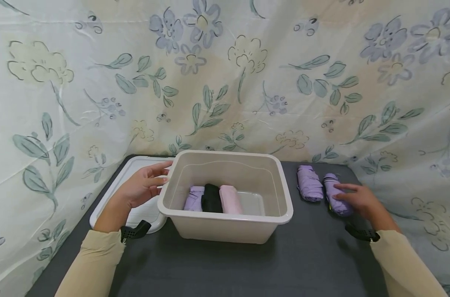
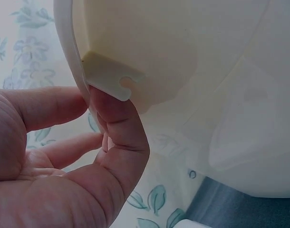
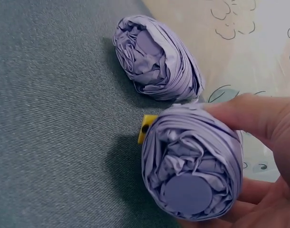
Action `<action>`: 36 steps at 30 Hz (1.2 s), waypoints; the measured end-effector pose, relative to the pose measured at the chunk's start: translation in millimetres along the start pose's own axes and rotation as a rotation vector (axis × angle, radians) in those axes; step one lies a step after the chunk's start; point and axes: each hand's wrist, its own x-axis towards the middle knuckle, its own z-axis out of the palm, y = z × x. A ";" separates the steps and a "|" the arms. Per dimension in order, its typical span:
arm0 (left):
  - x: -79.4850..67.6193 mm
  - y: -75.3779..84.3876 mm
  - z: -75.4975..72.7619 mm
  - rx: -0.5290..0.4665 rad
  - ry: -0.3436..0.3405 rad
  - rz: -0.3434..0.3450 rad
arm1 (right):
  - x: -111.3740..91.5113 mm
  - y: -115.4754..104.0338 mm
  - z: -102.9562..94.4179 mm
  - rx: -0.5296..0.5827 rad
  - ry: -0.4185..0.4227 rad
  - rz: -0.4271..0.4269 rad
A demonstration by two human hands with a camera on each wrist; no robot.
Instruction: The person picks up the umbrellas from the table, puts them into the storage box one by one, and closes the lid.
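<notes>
Fingers (image 3: 252,192) of the right hand (image 1: 358,201) curl round a rolled purple umbrella (image 1: 336,198), one digit on one side and the rest on the opposite side, probably because a bundle that thick needs gripping from both flanks. It sits to the right of the box (image 1: 225,229), over the dark table (image 1: 217,272); whether it touches the cloth I cannot tell. From its far side, in the right wrist view, pokes a small yellow tag (image 3: 146,129) (a dark dot shows on it).

Just beside it lies a second purple umbrella (image 1: 309,183), presumably set there to be within easy reach.

On the other side, the left hand (image 1: 143,187) pinches the left rim of the box, one finger bent with its tip tucked beneath the lip, likely to keep the box from sliding.

Inside, a purple roll (image 1: 194,199), a black roll (image 1: 211,199) and a pink roll (image 1: 230,199) lie side by side, nearer the left wall, an arrangement that seems meant to save space at the right end. Left of the box, the white lid (image 1: 145,216) lies on the table, apparently put aside so the top stays uncovered.
</notes>
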 end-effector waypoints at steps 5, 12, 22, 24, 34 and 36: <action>1.3 -2.0 0.7 -0.012 0.006 -0.008 | -3.9 0.7 3.9 0.062 -0.014 0.007; 3.1 -2.8 2.1 -0.029 -0.007 0.012 | -9.1 2.0 10.5 0.189 -0.094 -0.047; 4.0 -2.6 2.6 -0.022 0.010 0.003 | -16.3 -2.8 12.7 0.420 -0.175 -0.075; 4.3 -3.3 1.8 -0.022 0.016 -0.001 | -16.6 -5.1 13.6 0.460 -0.183 -0.093; 5.8 -6.7 -0.1 -0.015 0.032 -0.007 | -21.8 -25.7 15.3 0.691 -0.287 -0.118; 6.8 -6.6 0.0 -0.016 0.036 -0.006 | -25.2 -32.7 16.2 0.706 -0.297 -0.139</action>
